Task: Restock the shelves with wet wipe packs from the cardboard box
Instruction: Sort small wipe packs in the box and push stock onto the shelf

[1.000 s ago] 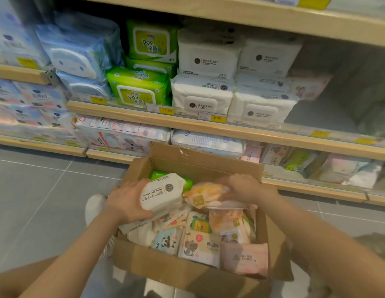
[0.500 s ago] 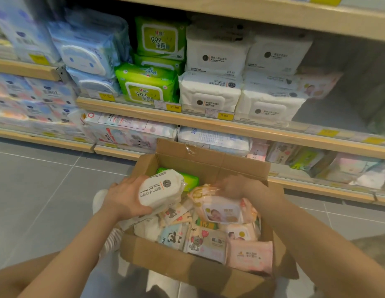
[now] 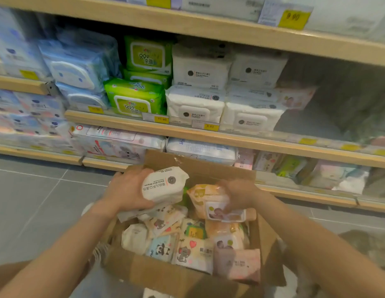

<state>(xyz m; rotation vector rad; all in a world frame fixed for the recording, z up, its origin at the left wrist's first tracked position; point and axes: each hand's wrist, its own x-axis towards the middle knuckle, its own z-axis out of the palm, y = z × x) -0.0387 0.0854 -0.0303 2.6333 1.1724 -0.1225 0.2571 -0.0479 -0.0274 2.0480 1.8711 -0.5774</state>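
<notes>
Cardboard box (image 3: 157, 276), open on the floor below the shelves (image 3: 208, 134), with mixed wipe packs inside: retrieval step. Left hand (image 3: 127, 190), fingers curled round a white pack (image 3: 163, 186), holds it above the box's far left corner. Right hand (image 3: 236, 193) grips an orange pack (image 3: 206, 198) at the far right. Next, presumably, each pack must be matched to its like on the shelves; white ones sit on the middle shelf.

Open cardboard box (image 3: 165, 280) full of mixed wipe packs (image 3: 193, 252).
</notes>
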